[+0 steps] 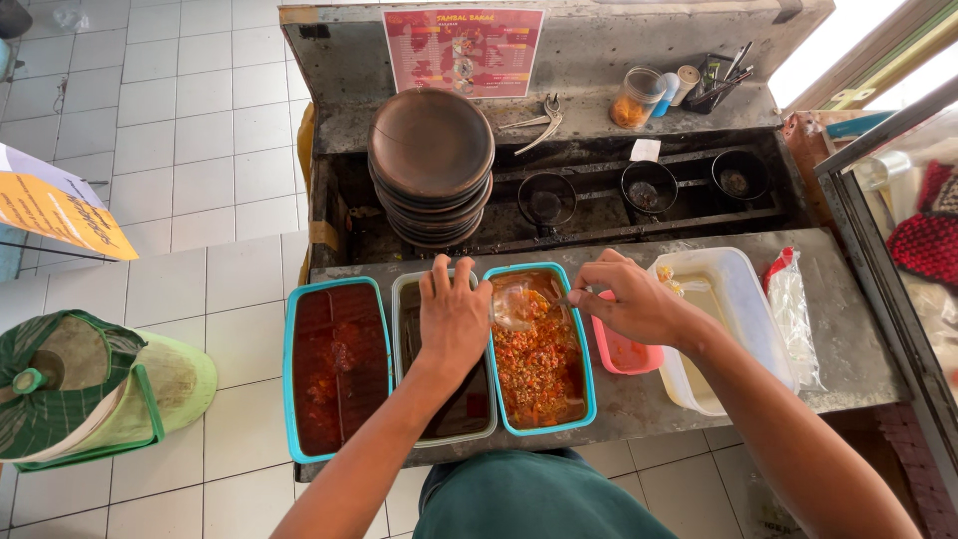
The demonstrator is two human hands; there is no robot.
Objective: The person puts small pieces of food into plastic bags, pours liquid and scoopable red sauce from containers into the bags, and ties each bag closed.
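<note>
My right hand holds a spoon over the blue-rimmed tub of chunky red-orange sambal. The spoon's bowl is at the tub's far end. My left hand lies flat, fingers spread, on the middle clear tub of dark sauce. At the left stands a blue tub of smooth dark red sauce. A small pink bowl sits under my right wrist, between the sambal tub and a large white container.
A stack of dark brown clay plates stands behind the tubs. Three small black pans sit in the burner recess. Jars and utensils and a menu sheet are at the back. A plastic bag lies at right, a green cap at left.
</note>
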